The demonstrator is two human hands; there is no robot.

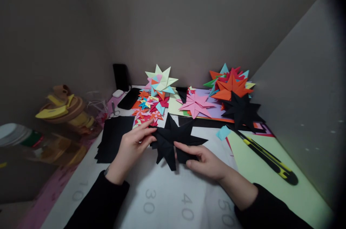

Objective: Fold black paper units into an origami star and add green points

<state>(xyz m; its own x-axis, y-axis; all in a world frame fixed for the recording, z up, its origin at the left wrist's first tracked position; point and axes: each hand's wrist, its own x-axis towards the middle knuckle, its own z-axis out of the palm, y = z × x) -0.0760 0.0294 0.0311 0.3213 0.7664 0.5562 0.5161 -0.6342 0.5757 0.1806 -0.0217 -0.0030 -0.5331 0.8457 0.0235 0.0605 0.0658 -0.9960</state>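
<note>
The paper star (173, 139) sits centre on the mat (162, 193), left hand (131, 148) on its left, right hand (205, 162) on its right. Paper stack (113, 139) lies left; utility knife (267, 157) right; 2 star piles (194, 92) behind.

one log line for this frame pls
left hand: pinching black paper star | right hand: gripping star's lower edge | star: held over white mat | nearby: black paper stack, utility knife
</note>
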